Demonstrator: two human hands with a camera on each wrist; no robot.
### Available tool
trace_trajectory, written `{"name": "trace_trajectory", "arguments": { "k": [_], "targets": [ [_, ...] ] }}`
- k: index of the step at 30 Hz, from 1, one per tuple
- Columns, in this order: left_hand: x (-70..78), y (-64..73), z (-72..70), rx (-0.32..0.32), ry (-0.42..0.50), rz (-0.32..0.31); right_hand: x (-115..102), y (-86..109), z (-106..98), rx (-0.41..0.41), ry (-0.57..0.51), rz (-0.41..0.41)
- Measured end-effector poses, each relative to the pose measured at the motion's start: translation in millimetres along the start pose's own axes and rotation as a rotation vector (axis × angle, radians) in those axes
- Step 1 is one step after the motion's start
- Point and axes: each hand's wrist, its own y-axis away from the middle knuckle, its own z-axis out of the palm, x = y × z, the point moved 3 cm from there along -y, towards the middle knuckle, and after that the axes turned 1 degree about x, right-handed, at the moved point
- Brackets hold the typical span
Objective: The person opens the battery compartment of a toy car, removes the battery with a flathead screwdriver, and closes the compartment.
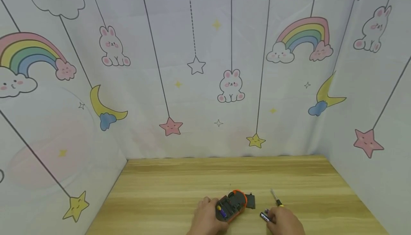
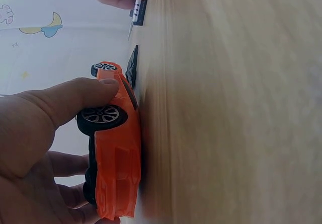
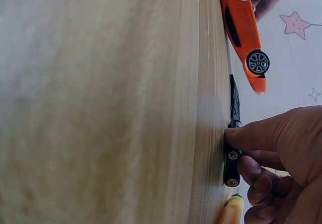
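My left hand (image 1: pixel 207 217) grips an orange toy car (image 2: pixel 118 153) by its sides. The car lies upside down, and its black underside (image 1: pixel 237 201) faces up with the battery compartment uncovered. One blue battery (image 1: pixel 223 213) sits in that compartment. To the right, my right hand (image 1: pixel 285 221) pinches a dark AA battery (image 3: pixel 233 155) between thumb and fingers, close to the tabletop. A second battery (image 3: pixel 231 182) lies right beside it. The black battery cover (image 1: pixel 250 201) rests on the table between the car and the right hand.
A screwdriver (image 1: pixel 277 198) with a yellow and black handle lies just beyond the right hand, partly covered by it. The wood-grain table (image 1: pixel 179 178) meets a white curtain (image 1: pixel 199 138) printed with rabbits, stars and rainbows at the back and both sides.
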Motion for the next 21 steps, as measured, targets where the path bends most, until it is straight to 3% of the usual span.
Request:
{"name": "trace_trajectory", "arguments": {
  "k": [21],
  "targets": [
    [0.5,1.6,-0.8,0.01,0.001,0.004,-0.7,0.4,-0.4,0.023,-0.031,-0.04]
  ]
}}
